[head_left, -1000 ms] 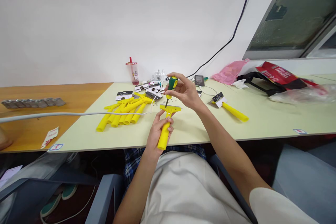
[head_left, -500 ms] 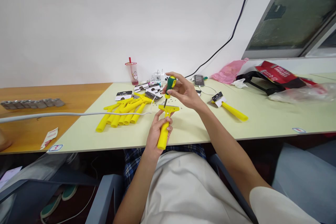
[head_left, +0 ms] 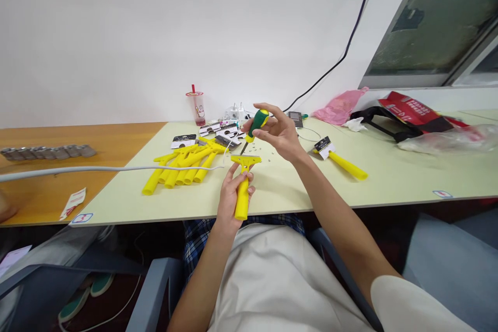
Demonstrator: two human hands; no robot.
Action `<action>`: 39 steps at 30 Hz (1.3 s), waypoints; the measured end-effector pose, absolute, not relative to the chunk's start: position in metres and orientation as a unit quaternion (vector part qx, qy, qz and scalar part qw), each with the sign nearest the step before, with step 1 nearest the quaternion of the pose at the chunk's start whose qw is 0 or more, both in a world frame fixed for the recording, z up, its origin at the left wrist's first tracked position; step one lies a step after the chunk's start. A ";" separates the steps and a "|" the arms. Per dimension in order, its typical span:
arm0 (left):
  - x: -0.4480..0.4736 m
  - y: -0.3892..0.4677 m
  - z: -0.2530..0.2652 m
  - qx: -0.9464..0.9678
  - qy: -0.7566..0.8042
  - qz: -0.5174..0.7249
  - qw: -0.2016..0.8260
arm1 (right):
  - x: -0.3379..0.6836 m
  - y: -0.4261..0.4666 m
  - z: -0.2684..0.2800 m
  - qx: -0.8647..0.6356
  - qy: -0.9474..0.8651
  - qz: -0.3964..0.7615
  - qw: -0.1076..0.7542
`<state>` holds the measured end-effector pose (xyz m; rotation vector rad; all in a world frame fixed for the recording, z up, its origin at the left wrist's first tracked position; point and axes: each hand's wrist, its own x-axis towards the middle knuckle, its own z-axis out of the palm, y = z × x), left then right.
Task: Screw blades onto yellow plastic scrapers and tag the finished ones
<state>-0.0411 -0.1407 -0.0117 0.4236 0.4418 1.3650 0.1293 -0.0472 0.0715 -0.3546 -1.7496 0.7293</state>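
Observation:
My left hand (head_left: 232,194) is closed round the handle of a yellow scraper (head_left: 241,201), whose wide head points away from me. Above it, my right hand (head_left: 280,134) grips a green and yellow screwdriver (head_left: 257,124). The screwdriver leans to the right, its dark tip at the scraper's head; whether it touches a screw is too small to tell. To the left lies a pile of yellow scrapers (head_left: 182,166). Tiny metal pieces (head_left: 268,154) are scattered on the table behind my hands.
Black and white cards (head_left: 183,141) and a lidded cup (head_left: 195,109) stand behind the pile. A white cable (head_left: 116,169) crosses from the left. Rightward lie a carded scraper (head_left: 347,165), a pink bag (head_left: 338,108) and a red package (head_left: 416,109). Metal parts (head_left: 49,153) line the wooden table.
The screwdriver has tilted more, its handle moving right with my right hand. The scraper's head has shifted slightly left in my left hand.

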 end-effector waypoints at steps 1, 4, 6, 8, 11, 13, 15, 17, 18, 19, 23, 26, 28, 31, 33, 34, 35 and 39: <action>-0.041 -0.141 -0.011 0.185 0.201 0.621 0.734 | 0.131 -0.048 0.073 -0.162 -0.742 0.304 0.575; -0.042 -0.142 -0.011 0.181 0.200 0.623 0.734 | 0.137 -0.047 0.078 -0.209 -0.726 0.264 0.599; -0.043 -0.142 -0.011 0.189 0.198 0.624 0.732 | 0.143 -0.044 0.080 -0.247 -0.715 0.222 0.615; -0.043 -0.144 -0.010 0.194 0.195 0.625 0.731 | 0.149 -0.040 0.080 -0.288 -0.712 0.185 0.613; -0.043 -0.146 -0.008 0.203 0.188 0.626 0.729 | 0.157 -0.033 0.076 -0.354 -0.727 0.163 0.566; -0.043 -0.148 -0.007 0.211 0.176 0.630 0.726 | 0.160 -0.030 0.074 -0.388 -0.740 0.149 0.528; -0.043 -0.151 -0.005 0.216 0.159 0.636 0.723 | 0.161 -0.029 0.072 -0.409 -0.751 0.133 0.501; -0.043 -0.153 -0.004 0.219 0.147 0.641 0.721 | 0.160 -0.030 0.071 -0.417 -0.759 0.128 0.483; -0.043 -0.154 -0.004 0.221 0.144 0.642 0.720 | 0.159 -0.030 0.071 -0.419 -0.762 0.130 0.476; -0.043 -0.155 -0.003 0.222 0.143 0.643 0.719 | 0.159 -0.031 0.071 -0.420 -0.765 0.132 0.470; -0.043 -0.156 -0.002 0.230 0.148 0.642 0.716 | 0.159 -0.031 0.070 -0.431 -0.776 0.134 0.440; -0.043 -0.156 -0.001 0.232 0.153 0.642 0.715 | 0.160 -0.029 0.068 -0.441 -0.781 0.138 0.421; -0.043 -0.156 -0.001 0.230 0.151 0.641 0.717 | 0.161 -0.027 0.066 -0.443 -0.783 0.140 0.413; -0.043 -0.156 -0.001 0.228 0.146 0.639 0.720 | 0.162 -0.024 0.063 -0.442 -0.789 0.136 0.404; -0.043 -0.156 -0.002 0.229 0.146 0.639 0.720 | 0.162 -0.023 0.063 -0.443 -0.792 0.133 0.398; -0.043 -0.156 -0.002 0.230 0.146 0.640 0.719 | 0.161 -0.023 0.063 -0.445 -0.793 0.130 0.395; -0.043 -0.156 -0.002 0.231 0.148 0.640 0.718 | 0.161 -0.023 0.063 -0.447 -0.794 0.128 0.392; -0.043 -0.156 -0.002 0.235 0.151 0.637 0.719 | 0.160 -0.024 0.063 -0.448 -0.796 0.119 0.389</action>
